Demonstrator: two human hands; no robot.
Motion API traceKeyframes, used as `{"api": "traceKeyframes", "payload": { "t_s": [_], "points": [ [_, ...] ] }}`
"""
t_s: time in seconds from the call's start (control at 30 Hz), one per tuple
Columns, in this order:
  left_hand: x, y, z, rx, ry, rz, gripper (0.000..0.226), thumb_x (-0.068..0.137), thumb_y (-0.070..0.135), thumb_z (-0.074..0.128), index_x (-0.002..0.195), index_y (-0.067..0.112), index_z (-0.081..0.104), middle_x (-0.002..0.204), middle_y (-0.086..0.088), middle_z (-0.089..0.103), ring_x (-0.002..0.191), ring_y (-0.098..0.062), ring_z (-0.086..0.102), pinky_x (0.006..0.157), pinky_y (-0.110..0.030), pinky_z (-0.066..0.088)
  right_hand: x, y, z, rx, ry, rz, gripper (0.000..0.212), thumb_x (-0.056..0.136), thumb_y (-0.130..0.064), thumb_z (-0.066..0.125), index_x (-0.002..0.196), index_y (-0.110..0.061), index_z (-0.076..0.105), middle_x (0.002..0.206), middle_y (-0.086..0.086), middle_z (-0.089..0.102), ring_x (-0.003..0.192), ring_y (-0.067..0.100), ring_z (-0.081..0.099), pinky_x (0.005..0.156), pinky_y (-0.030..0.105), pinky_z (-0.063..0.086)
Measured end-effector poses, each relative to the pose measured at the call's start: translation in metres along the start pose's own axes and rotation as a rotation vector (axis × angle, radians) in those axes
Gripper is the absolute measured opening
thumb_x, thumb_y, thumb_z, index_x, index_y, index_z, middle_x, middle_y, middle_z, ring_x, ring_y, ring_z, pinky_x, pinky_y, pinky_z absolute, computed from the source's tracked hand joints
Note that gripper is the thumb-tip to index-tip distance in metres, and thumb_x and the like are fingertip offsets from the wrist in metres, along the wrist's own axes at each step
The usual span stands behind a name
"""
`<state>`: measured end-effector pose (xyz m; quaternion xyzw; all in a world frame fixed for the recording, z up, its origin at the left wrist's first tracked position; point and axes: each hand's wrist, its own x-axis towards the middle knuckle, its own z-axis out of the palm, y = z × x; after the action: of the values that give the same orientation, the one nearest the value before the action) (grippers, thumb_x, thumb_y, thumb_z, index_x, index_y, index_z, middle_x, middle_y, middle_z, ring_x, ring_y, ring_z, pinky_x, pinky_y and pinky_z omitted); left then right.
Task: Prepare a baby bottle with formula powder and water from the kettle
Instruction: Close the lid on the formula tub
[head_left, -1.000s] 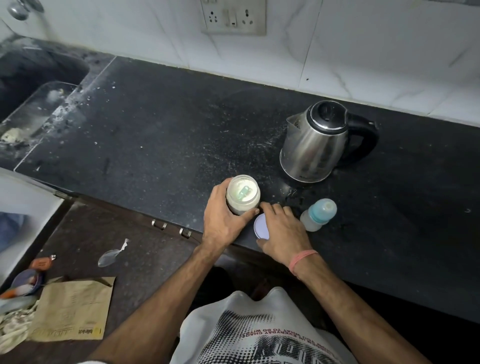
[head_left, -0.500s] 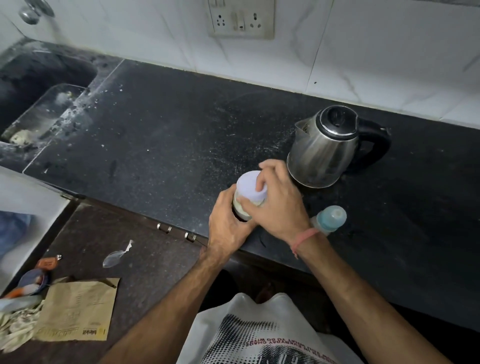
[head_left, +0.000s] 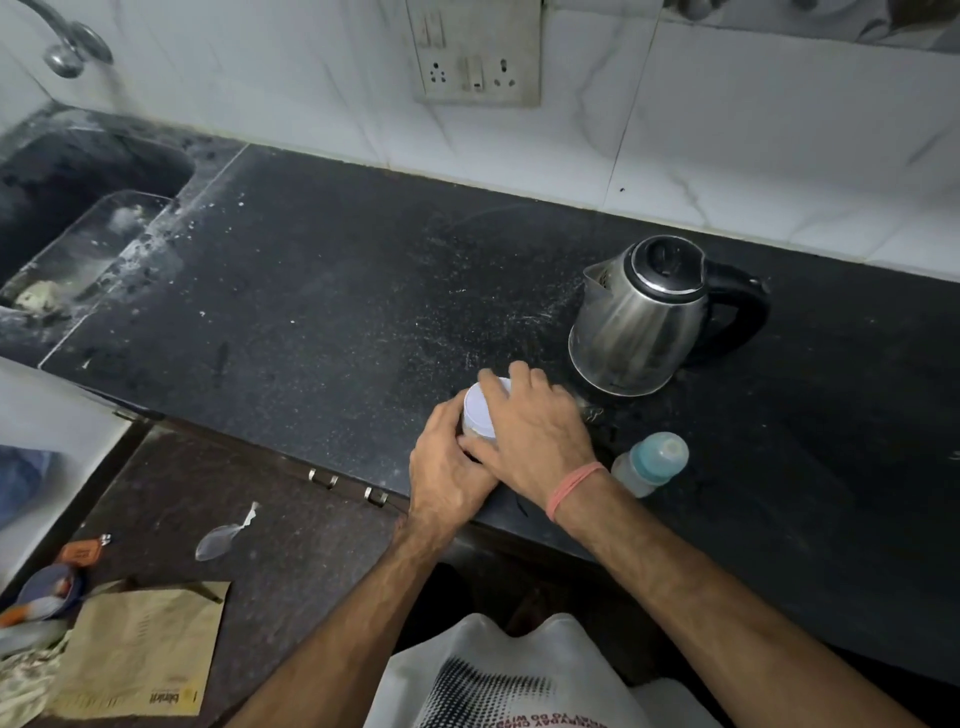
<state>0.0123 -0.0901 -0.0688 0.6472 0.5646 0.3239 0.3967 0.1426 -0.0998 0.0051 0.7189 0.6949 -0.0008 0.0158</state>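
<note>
Now we've both hands on the formula jar (head_left: 480, 415), lid (head_left: 477, 408) on.
L hand (head_left: 447, 467) grips jar side, R hand (head_left: 530, 431) clasps lid; jar just front-left of kettle (head_left: 639, 317), baby bottle (head_left: 652, 463) lying front of kettle.

Both hands cover the jar (head_left: 478, 415) so only a sliver of its white lid (head_left: 477, 408) shows, and the right wrist cuts across the baby bottle's (head_left: 652, 462) base.

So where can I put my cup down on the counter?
The wide bare stretch of counter between the sink and the kettle is free. It's crowded near the kettle, where both hands hold the jar beside the baby bottle.
</note>
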Motion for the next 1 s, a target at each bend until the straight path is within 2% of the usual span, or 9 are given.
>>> {"api": "traceKeyframes", "payload": {
  "t_s": [0.17,0.23,0.3,0.4,0.6,0.73,0.87,0.93,1.0],
  "points": [
    [0.001,0.002,-0.001,0.009,0.010,-0.006,0.075,0.075,0.058,0.088,0.146,0.042,0.069,0.134,0.022,0.072,0.122,-0.004,0.072,0.105,-0.048,0.062,-0.008,0.005,-0.011,-0.088,-0.040,0.071,0.110,0.087,-0.093,0.050,0.159,-0.010,0.044,0.125,0.012,0.072,0.118,0.030,0.063,0.086,0.042,0.050],
    [0.001,0.003,-0.002,0.009,0.008,-0.015,0.076,0.074,0.057,0.089,0.146,0.042,0.069,0.134,0.022,0.073,0.122,-0.004,0.073,0.105,-0.047,0.062,-0.008,0.005,-0.014,-0.108,-0.056,0.080,0.106,0.090,-0.089,0.051,0.157,-0.007,0.046,0.120,0.012,0.076,0.114,0.030,0.066,0.079,0.041,0.045],
    [0.001,0.004,-0.002,0.022,0.001,-0.018,0.079,0.072,0.055,0.092,0.146,0.042,0.069,0.134,0.023,0.072,0.122,-0.002,0.072,0.106,-0.045,0.062,-0.004,0.002,-0.016,-0.116,-0.072,0.094,0.091,0.091,-0.082,0.055,0.145,-0.008,0.054,0.113,0.011,0.077,0.106,0.029,0.069,0.073,0.040,0.039],
    [0.001,0.004,-0.002,0.024,-0.006,-0.009,0.080,0.073,0.056,0.093,0.147,0.042,0.068,0.136,0.023,0.071,0.123,-0.002,0.072,0.106,-0.046,0.062,0.003,0.001,-0.022,-0.038,-0.130,0.101,0.075,0.090,-0.073,0.061,0.132,-0.012,0.053,0.117,0.010,0.075,0.108,0.029,0.069,0.074,0.040,0.037],
    [0.002,0.005,-0.004,0.038,-0.013,0.002,0.084,0.068,0.058,0.093,0.146,0.039,0.069,0.133,0.022,0.072,0.121,-0.003,0.072,0.104,-0.048,0.063,-0.001,0.001,-0.033,0.061,-0.167,0.112,0.070,0.095,-0.065,0.064,0.141,-0.015,0.047,0.137,0.009,0.060,0.125,0.029,0.059,0.090,0.041,0.051],
    [0.002,0.005,-0.004,0.049,-0.011,0.002,0.085,0.067,0.059,0.093,0.146,0.041,0.068,0.133,0.023,0.072,0.120,-0.003,0.073,0.103,-0.047,0.063,0.004,0.002,-0.041,0.089,-0.165,0.050,0.064,0.095,-0.054,0.071,0.142,-0.016,0.052,0.138,0.005,0.060,0.125,0.027,0.062,0.090,0.040,0.052],
    [0.003,0.003,-0.003,0.064,-0.020,-0.002,0.087,0.067,0.056,0.094,0.148,0.039,0.067,0.134,0.021,0.072,0.120,-0.003,0.073,0.103,-0.046,0.063,0.006,0.004,-0.042,0.153,-0.206,-0.021,0.077,0.091,-0.040,0.080,0.158,-0.032,0.043,0.139,0.006,0.058,0.124,0.030,0.063,0.092,0.043,0.053],
    [0.004,0.004,-0.004,0.068,-0.024,-0.014,0.086,0.067,0.058,0.092,0.147,0.040,0.067,0.134,0.021,0.072,0.119,-0.002,0.073,0.104,-0.046,0.063,0.005,0.004,-0.041,0.134,-0.201,-0.034,0.071,0.092,-0.042,0.079,0.154,-0.036,0.045,0.140,0.007,0.054,0.123,0.030,0.062,0.091,0.042,0.052],
    [0.003,0.007,-0.005,0.068,-0.033,-0.011,0.085,0.067,0.060,0.089,0.147,0.041,0.067,0.135,0.022,0.072,0.120,-0.001,0.072,0.104,-0.045,0.062,0.008,0.003,-0.041,0.132,-0.216,0.000,0.074,0.092,-0.053,0.078,0.153,-0.028,0.046,0.141,0.011,0.053,0.122,0.032,0.064,0.092,0.041,0.053]
  ]
}}
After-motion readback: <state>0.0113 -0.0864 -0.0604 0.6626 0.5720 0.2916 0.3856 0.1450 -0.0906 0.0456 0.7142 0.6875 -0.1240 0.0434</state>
